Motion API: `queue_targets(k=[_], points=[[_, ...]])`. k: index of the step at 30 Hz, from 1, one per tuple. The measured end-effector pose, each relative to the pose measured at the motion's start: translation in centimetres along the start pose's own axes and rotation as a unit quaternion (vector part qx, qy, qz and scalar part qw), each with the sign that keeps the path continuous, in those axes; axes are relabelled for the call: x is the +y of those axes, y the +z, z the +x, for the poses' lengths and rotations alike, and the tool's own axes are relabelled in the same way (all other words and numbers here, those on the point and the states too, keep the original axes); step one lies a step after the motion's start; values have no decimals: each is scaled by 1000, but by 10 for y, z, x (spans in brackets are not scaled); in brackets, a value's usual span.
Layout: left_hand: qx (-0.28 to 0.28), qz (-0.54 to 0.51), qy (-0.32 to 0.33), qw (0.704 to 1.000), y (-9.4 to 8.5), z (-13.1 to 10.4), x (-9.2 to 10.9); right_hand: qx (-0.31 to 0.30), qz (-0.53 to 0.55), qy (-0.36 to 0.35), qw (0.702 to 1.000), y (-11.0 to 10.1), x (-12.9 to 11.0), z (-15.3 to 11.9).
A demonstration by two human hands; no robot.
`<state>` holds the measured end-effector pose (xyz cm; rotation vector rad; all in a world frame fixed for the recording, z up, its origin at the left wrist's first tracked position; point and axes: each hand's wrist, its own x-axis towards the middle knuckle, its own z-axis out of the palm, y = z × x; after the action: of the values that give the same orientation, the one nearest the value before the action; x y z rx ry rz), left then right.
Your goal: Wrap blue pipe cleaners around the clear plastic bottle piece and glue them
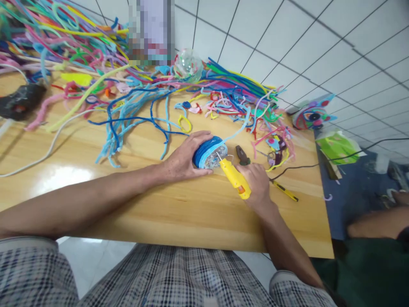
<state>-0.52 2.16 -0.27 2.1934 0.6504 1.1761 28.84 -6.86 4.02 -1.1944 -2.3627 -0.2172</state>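
Observation:
My left hand [183,160] is wrapped round the left side of a round piece [204,150] on the wooden table [153,209]. Rows of dark and light blue pipe cleaner cover that side, while its right part looks clear or greyish. From its top a loose light blue pipe cleaner [238,130] runs up to the right. A yellow hot glue gun [234,177] is gripped in my right hand [257,183], its metal tip at the uncovered part. Whether the tip touches cannot be told. Dark-handled pliers [242,154] lie just beyond my right hand.
Many coloured pipe cleaners [128,115] spread over the table's far side, with a clear ball [188,65] among them. A yellow cutter knife [286,190] and a black cord [294,167] lie at right. A person's arm [378,219] shows beyond the right edge.

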Motion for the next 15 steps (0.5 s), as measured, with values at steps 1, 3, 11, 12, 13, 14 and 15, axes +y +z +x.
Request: queue_targets(k=[1, 3, 11, 12, 13, 14, 15], points=[[-3, -1, -2, 1000, 0, 0, 1, -4, 4, -6, 1000, 0, 0, 0], [-5, -1, -7, 1000, -1, -1, 2, -7, 7, -9, 1000, 1, 0, -1], [-7, 22, -8, 1000, -3, -1, -2, -3, -8, -9, 1000, 0, -6, 3], [-4, 24, -1, 1000, -2, -1, -3, 1, -9, -16, 1000, -1, -7, 5], [-1, 25, 4, 1000, -2, -1, -4, 8, -9, -23, 1000, -2, -8, 6], [2, 24, 6, 1000, -1, 0, -6, 19, -11, -29, 999, -3, -8, 8], [3, 23, 6, 1000, -1, 0, -7, 29, -14, -31, 999, -3, -8, 9]])
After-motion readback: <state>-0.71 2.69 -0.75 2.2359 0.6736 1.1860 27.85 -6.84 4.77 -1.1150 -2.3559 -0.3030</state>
